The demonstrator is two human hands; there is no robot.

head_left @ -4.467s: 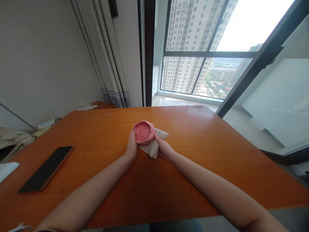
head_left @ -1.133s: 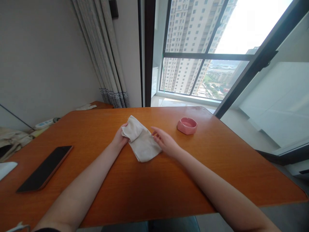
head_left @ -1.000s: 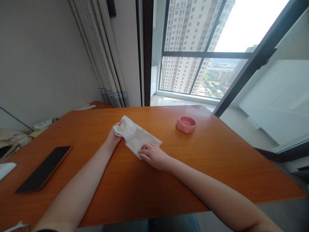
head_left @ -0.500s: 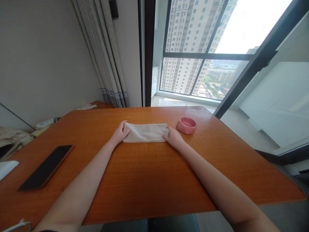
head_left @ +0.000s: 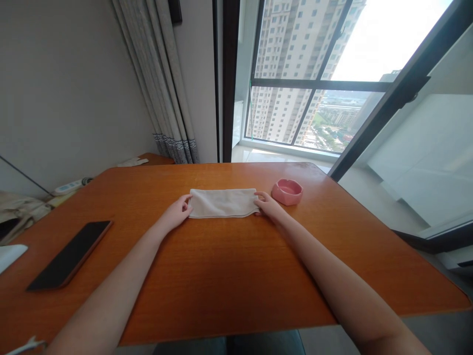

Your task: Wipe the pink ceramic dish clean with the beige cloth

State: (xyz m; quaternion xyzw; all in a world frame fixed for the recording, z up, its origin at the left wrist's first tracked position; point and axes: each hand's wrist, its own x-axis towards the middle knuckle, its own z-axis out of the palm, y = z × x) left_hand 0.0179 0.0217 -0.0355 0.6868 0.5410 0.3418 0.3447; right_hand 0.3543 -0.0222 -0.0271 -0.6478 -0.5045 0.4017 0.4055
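A white cloth (head_left: pixel 223 203), folded into a long flat strip, lies across the middle of the wooden table. Its left end is pinched between the thumb and fingers of my left hand (head_left: pixel 178 212). My right hand (head_left: pixel 269 204) grips the opposite end, with the thumb on the near side and some fingertips hidden at the cloth's edge. Just beyond my right hand, to the right, sits a pink faceted bowl (head_left: pixel 287 192), apart from both the hand and the cloth.
On the left of the table (head_left: pixel 229 276) lies a black phone-like slab (head_left: pixel 70 255). A white object (head_left: pixel 11 256) rests at the left edge, with a white cable (head_left: pixel 27 346) near the bottom left corner. A power strip (head_left: pixel 69 187) is at the far left.
My left hand has shifted slightly left, its thumb now off the cloth's top and at its end. The right fingers have moved to the cloth's right edge. The cloth has barely moved.
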